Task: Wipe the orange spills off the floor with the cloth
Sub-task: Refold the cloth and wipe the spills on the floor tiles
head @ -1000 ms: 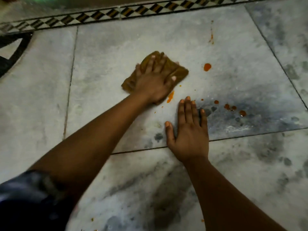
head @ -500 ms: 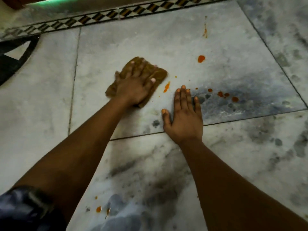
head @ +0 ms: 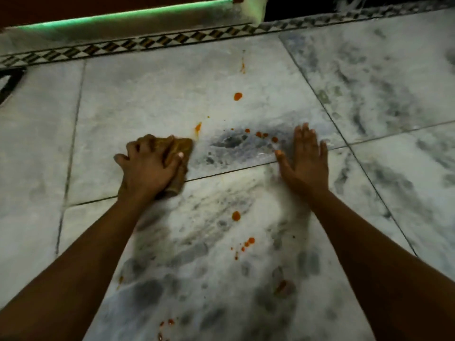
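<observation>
While the left hand [head: 147, 168] grips the cloth [head: 181, 148], fingers curled over the bunched brown fabric, the cloth sits pressed on the floor [head: 152, 99] at about 9 o'clock from frame centre, straddling a grout line [head: 221, 171]. Right hand [head: 306, 159] lies flat on the floor at about 3 o'clock, fingers straight and spread, holding nothing, palm across the same grout line.

Orange spills:
- streak [head: 198, 127] just beside the cloth's far right corner, at 1 o'clock from it, not touching
- round drop [head: 237, 96] further out at 12 o'clock
- thin smear [head: 242, 67] beyond that, near the patterned border [head: 152, 43]
- row of small drops [head: 264, 135] between the two hands, close to the right hand's fingertips
- single drop [head: 236, 216] at 6 o'clock, between the forearms
- cluster [head: 247, 243] just below that drop
- more spots [head: 170, 322] at the bottom edge, about 7 o'clock

Floor is grey-veined marble tile, with a dark patch [head: 229, 142] between the hands. Green light strip [head: 123, 16] runs along the top at 11 o'clock. Frame is slightly motion-blurred; can't tell if the cloth is stained.
</observation>
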